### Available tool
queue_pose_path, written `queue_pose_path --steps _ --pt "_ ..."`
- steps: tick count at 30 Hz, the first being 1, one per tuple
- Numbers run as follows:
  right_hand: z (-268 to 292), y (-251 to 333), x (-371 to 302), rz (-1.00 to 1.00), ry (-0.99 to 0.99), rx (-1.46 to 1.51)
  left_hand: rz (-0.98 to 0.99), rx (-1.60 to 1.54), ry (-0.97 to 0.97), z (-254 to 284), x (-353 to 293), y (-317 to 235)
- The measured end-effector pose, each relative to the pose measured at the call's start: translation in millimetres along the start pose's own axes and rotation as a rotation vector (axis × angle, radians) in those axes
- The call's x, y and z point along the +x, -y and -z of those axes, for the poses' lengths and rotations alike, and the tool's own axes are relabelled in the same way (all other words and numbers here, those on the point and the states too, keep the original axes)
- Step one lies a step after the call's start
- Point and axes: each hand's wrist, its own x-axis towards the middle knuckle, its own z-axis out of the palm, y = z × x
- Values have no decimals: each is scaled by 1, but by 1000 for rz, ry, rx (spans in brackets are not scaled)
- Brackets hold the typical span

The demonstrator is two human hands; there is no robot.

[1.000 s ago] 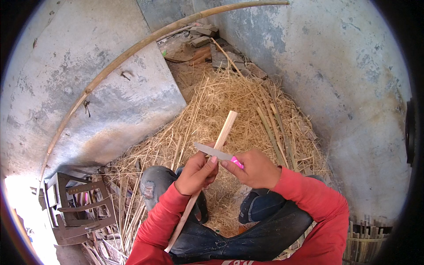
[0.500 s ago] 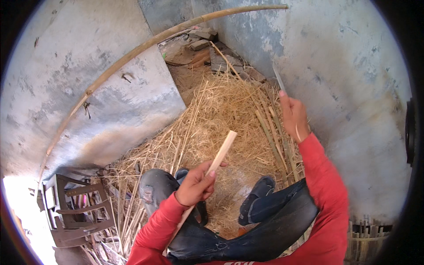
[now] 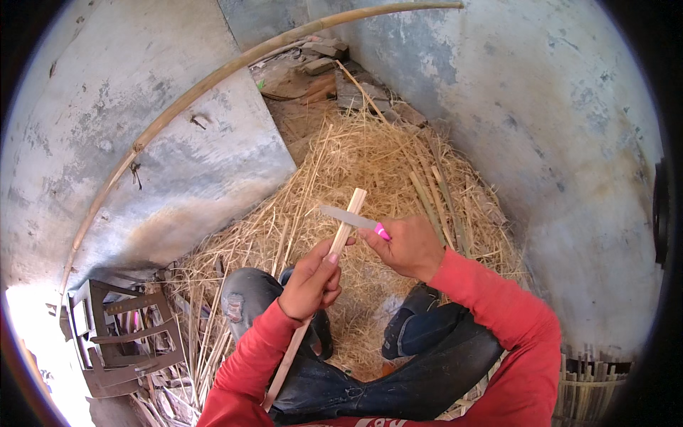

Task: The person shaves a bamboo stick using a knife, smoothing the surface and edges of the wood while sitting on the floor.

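Note:
My left hand is closed around a pale, narrow bamboo strip, which slants from beside my leg up past my fingers. A knife with a flat grey blade and a pink handle is gripped in my right hand. Its blade lies across the strip near the upper end, just above my left thumb. Most of the handle is hidden by my right fingers. Whether the edge has bitten into the bamboo cannot be made out.
Beyond my feet spreads a heap of straw-like shavings. Bamboo lengths lie on its right side. A long curved pole leans by the left wall. A brown chair lies at lower left, and bricks are piled in the far corner.
My right hand has come down and left from beside the right wall, bringing the knife onto the strip. The strip's upper end has shifted slightly up and left in my left hand.

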Motion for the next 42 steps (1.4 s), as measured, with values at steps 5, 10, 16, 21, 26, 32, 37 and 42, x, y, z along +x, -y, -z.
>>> queue_pose_path --steps 5,10,16,21,26,32,37,42 --pt "6 -36 27 -10 -317 -104 38 -51 -6 -10 -1 -9" --pt "84 -91 43 -315 -415 -3 35 -63 97 -7 -20 -1" --pt "17 27 -6 -22 -51 148 55 -250 131 5 -16 -3" --pt "-8 25 -14 71 44 27 119 -324 130 7 -18 0" --pt "15 -38 24 -179 -195 -36 214 -326 145 5 -22 2" --pt "64 -42 26 -165 -330 -110 205 -290 144 11 -19 7" --pt "99 -30 84 -25 -405 -187 180 -266 130 10 -7 9" --pt "209 -81 227 -125 -75 -984 171 -199 80 15 -10 9"
